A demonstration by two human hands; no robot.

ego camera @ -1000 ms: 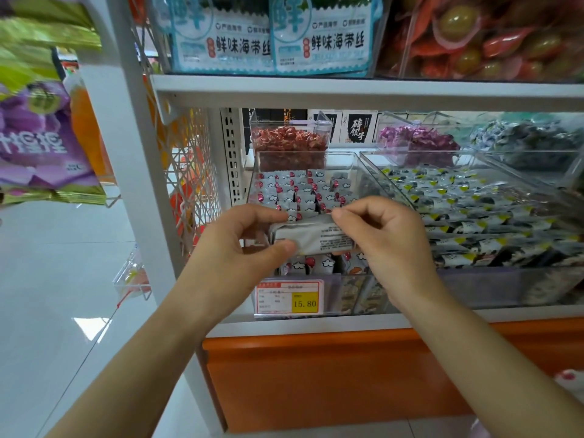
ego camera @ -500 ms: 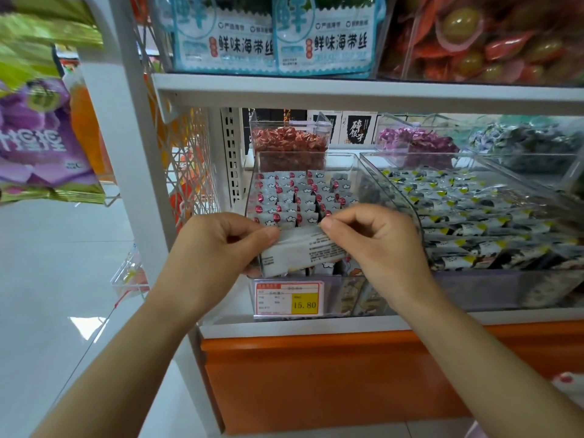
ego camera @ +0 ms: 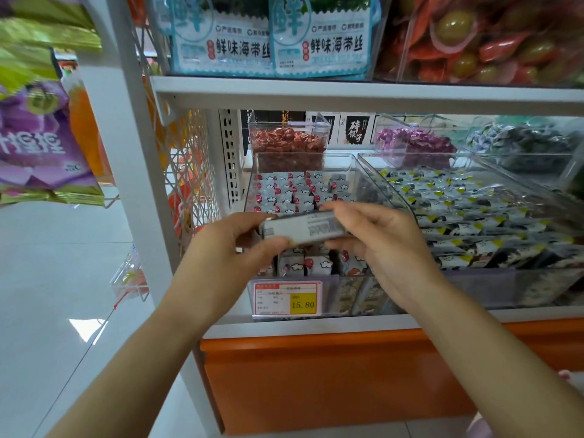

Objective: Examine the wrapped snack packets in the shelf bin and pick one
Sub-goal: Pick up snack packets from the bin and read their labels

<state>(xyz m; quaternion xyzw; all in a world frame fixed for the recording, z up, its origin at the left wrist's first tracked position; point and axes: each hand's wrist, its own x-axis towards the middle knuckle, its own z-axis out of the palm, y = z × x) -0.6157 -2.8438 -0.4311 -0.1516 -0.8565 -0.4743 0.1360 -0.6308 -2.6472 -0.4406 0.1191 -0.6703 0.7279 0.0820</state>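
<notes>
Left hand (ego camera: 221,251), right hand (ego camera: 382,245) both pinch one snack packet (ego camera: 305,230) above bin (ego camera: 354,172).

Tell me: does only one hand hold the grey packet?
No, the left hand and the right hand each pinch an end of the packet.

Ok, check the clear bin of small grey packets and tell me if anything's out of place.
One small grey packet at the back right of the clear plastic bin looks tilted, out of line with the neat rows beside it. Nothing else stands out.
</notes>
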